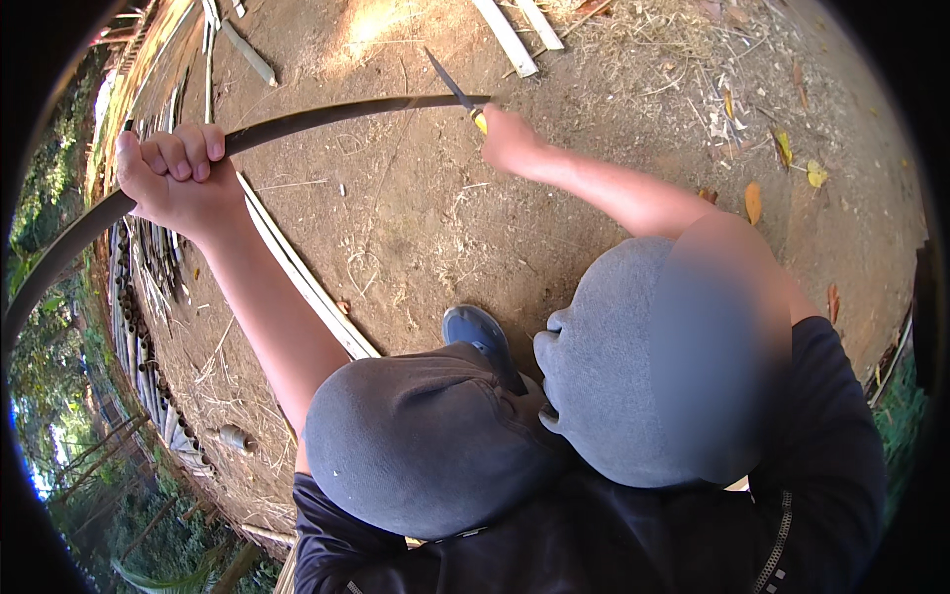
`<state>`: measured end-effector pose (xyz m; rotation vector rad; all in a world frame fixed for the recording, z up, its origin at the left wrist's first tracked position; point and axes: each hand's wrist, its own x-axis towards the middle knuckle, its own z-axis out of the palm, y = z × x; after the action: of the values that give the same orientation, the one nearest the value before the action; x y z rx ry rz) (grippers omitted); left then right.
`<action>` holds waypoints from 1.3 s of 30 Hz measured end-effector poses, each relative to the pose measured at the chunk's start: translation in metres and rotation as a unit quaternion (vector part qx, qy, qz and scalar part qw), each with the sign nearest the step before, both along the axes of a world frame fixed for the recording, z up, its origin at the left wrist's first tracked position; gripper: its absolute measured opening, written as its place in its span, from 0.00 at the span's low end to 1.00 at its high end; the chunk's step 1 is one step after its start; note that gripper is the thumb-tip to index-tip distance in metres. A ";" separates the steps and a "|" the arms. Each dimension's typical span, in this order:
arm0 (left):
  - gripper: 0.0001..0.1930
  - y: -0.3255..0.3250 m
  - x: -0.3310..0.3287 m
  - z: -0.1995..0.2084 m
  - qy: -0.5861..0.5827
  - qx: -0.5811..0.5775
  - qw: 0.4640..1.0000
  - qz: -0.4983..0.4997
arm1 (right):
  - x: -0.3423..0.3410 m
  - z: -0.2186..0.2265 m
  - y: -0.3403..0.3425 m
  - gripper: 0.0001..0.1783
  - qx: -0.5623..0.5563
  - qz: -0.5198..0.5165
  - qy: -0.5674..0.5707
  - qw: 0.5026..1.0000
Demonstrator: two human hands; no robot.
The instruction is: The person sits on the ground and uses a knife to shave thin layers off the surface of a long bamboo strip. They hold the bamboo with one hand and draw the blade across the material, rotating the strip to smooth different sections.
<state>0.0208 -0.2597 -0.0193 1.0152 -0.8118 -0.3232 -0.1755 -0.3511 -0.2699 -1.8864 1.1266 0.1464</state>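
My left hand (188,183) is closed around a long, dark, curved strip (336,116), which looks like split bamboo. The strip bends from the left rim of the view, through my fist, to its far end ahead of me. Out in front, my right hand (511,142) grips a knife (452,82) by its yellow handle. The narrow dark blade points away and to the left, crossing the strip close to its far end. Whether the edge touches the strip I cannot tell. Below both arms are my bent knees in grey trousers.
Pale split strips (307,277) lie on the dirt beside my left forearm, and others (507,38) lie farther ahead. Several bamboo poles (148,366) are stacked along the left. A short cut piece (236,438) rests near them. My shoe (477,332) stands on the ground between my knees.
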 end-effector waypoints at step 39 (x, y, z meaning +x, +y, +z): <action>0.19 0.010 0.051 -0.020 0.073 -0.019 0.991 0.108 | 0.008 -0.043 -0.040 0.19 -0.066 0.028 0.151 0.986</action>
<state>0.0721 -0.2502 -0.0394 1.0203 -0.5670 -0.1927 -0.1678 -0.3907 -0.3129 -2.0615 1.3131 0.4108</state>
